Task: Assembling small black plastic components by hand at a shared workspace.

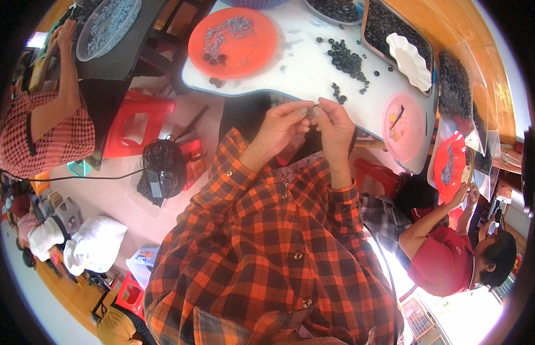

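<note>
Just off the front edge of the white table (305, 75), my left hand (282, 123) and my right hand (335, 122) meet, fingertips pinched together. Between them is a small dark piece (311, 111), mostly covered by the fingers; its kind is too small to make out. Both hands are closed on it. Beyond them, small round black pieces (348, 60) lie loose on the table. To the left is an orange-red plate (256, 57) with a heap of small silvery-grey parts (236, 29) and a few dark pieces. A pink plate (414, 141) at the right holds a dark stick and yellowish bits.
A tray of black pieces (394, 29) and a white scalloped dish (408, 62) sit at the far right. Red stools (132, 123) and a black fan-like object (164, 167) stand on the floor at left. Co-workers sit on both sides, one in a red shirt (443, 261).
</note>
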Tool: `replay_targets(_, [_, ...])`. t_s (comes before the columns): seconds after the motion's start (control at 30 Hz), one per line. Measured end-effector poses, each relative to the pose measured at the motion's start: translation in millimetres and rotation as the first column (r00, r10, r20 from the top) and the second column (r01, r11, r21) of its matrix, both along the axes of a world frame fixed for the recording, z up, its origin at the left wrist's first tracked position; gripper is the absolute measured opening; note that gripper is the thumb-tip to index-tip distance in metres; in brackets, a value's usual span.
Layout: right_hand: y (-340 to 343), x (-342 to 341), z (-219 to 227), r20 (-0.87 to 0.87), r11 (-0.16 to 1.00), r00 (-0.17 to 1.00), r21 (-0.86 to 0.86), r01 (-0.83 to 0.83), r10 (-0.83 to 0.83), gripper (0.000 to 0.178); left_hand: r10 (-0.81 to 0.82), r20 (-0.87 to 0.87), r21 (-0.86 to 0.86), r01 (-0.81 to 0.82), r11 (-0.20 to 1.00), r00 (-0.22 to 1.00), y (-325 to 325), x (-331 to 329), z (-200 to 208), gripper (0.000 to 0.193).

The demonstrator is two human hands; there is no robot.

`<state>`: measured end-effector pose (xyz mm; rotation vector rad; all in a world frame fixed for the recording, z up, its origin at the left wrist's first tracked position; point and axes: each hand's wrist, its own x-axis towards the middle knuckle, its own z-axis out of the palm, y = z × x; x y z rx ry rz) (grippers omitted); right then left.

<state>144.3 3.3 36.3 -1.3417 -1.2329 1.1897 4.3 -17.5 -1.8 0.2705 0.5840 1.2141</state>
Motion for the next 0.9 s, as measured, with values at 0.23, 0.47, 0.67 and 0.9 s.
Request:
replay_targets(0.23, [3,9,-7,-0.154,0.994,0.987,-0.094,-0.06,0.045,0.021,0.003,0.036,0.015,-0.004,1.0,0.999,0,2,0,0.029])
replay_targets(0.47, [4,18,-20,-0.393,0.978,0.915,-0.141,-0.154,0.088,0.02,-0.003,0.1,0.05,-0.002,0.999,0.995,-2,3,0,0.028])
replay_targets(0.67, [2,19,-17,-0.437,0.976,0.891,-0.112,-0.186,0.12,0.019,0.029,0.108,0.029,-0.032,0.999,0.994,-2,2,8,0.025])
replay_targets(0.9, [-2,12,0,-0.294,0.983,0.941,-0.023,-0.181,0.166,0.015,0.065,0.102,0.031,-0.068,0.997,0.993,-3,1,10,0.021])
